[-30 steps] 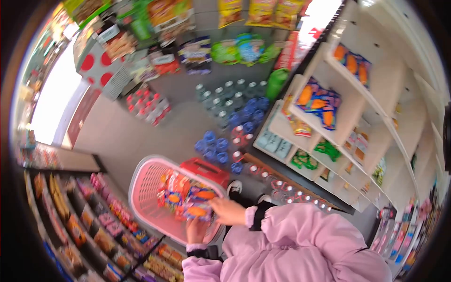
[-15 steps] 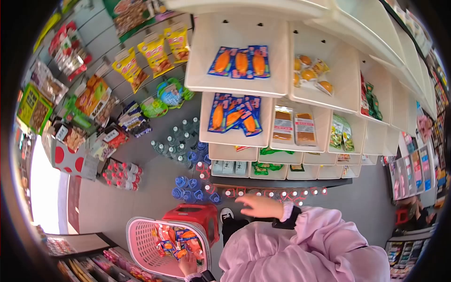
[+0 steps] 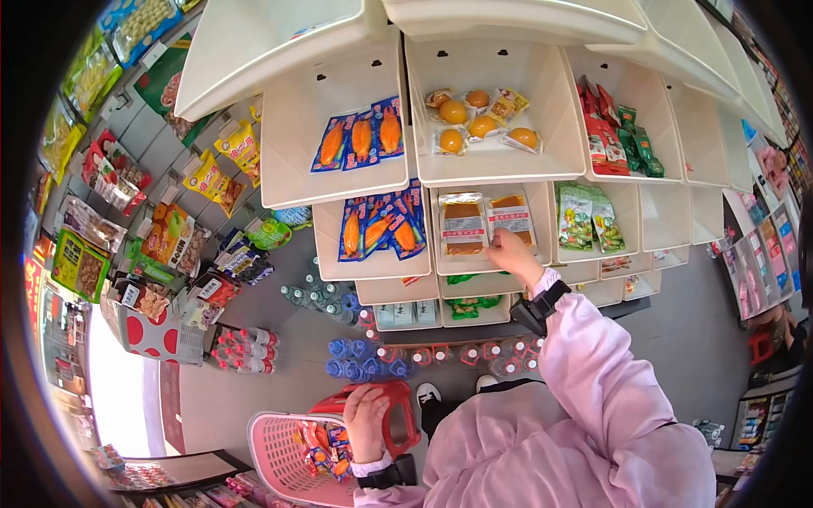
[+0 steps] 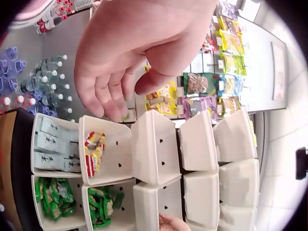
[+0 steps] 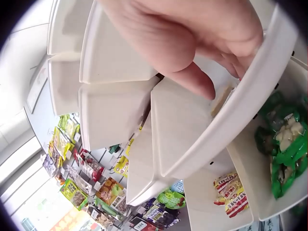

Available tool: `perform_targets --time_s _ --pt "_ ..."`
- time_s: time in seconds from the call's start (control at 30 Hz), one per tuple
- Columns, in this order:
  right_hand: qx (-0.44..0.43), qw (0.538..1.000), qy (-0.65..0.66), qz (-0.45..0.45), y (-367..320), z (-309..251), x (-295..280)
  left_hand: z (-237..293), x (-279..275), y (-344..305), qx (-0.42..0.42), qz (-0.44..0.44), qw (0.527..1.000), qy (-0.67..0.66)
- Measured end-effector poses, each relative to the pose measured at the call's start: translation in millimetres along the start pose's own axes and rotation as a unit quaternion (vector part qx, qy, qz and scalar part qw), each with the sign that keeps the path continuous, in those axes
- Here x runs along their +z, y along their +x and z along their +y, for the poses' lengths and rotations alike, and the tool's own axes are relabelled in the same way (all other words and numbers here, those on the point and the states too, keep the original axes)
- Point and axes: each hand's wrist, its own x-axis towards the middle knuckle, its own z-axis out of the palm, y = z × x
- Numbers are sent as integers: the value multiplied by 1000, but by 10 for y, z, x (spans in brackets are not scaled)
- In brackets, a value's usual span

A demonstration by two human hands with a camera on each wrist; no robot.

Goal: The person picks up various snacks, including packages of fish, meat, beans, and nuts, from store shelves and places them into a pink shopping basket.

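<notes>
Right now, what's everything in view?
bins: many, cream, centre, right
packets: several, blue, left bins
round packs: several, orange, upper middle bin
flat packs: two, brown, bin below
pouches: two, green, right of those
sachets: several, red, green, upper right bin
bottles: many, mixed, floor
hanging bags: many, mixed, left wall
basket: one, pink, floor, holding packets
stool: one, red, beside basket
shoes: two, black, white, floor
left hand: one, pink cuff, near stool
right hand: one, pink cuff, at flat packs

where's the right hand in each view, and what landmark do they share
head: right hand right of centre, at the white bin holding two brown packs
left wrist: small, bottom edge, just right of centre
right wrist: large, across the top
shared landmark: the white bins
</notes>
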Motion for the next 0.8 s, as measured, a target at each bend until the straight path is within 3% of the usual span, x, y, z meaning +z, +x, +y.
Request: perform_targets --time_s 0.1,0.3,0.43,0.53,0.6,0.63,0.67,0.8 --pt "-11 999 -46 -3 1 -128 -20 -123 228 -24 -5 -50 998 -26" --pt "12 993 108 40 57 -121 20 -306 295 -271 -14 -33 999 -13" --pt "120 945 296 -71 31 -361 -64 -362 186 -517 -21 8 1000 0" --pt "98 960 240 -107 -13 -442 -114 -368 137 -663 -26 22 999 22" --pt "80 946 306 -70 -226 -561 -191 -377 116 -722 -22 30 999 23" --pt "51 932 340 -113 -284 -585 -267 -378 103 -727 -32 35 998 41" --pt "64 936 339 -77 -359 -568 -298 -351 114 -736 -49 42 997 45" --pt "40 936 340 -84 -907 -797 -547 -384 65 -673 -23 -59 997 51"
